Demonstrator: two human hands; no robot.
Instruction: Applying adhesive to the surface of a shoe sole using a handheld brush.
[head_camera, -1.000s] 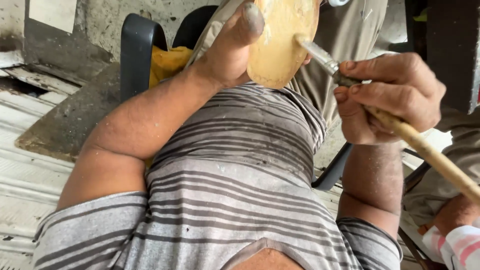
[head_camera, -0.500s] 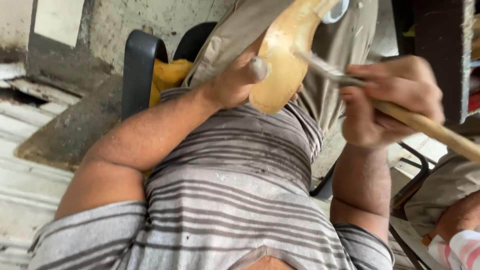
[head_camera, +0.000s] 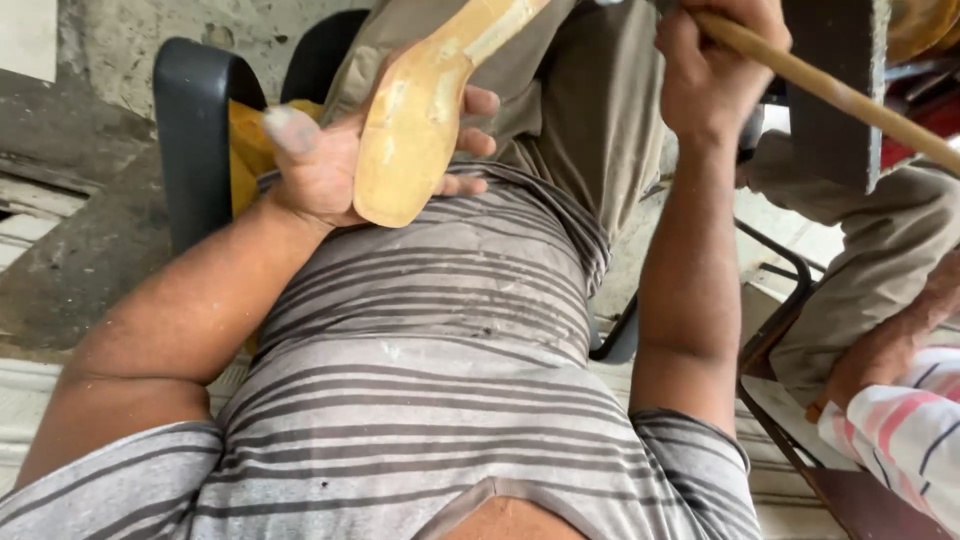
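A tan shoe sole (head_camera: 420, 120) is gripped by the left hand (head_camera: 340, 160) above the striped shirt (head_camera: 420, 330). A wooden stick (head_camera: 830, 90), perhaps a brush handle, is clenched by the right hand (head_camera: 715, 70), far right.

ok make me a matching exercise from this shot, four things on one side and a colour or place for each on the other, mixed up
Things:
1. shoe sole
2. wooden stick
3. chair
4. shirt

Descriptions:
A. dark, behind the left forearm
B. tan, held in the left hand
C. grey with darker stripes
D. gripped in the right hand, running off to the right edge

Pairs: 1-B, 2-D, 3-A, 4-C
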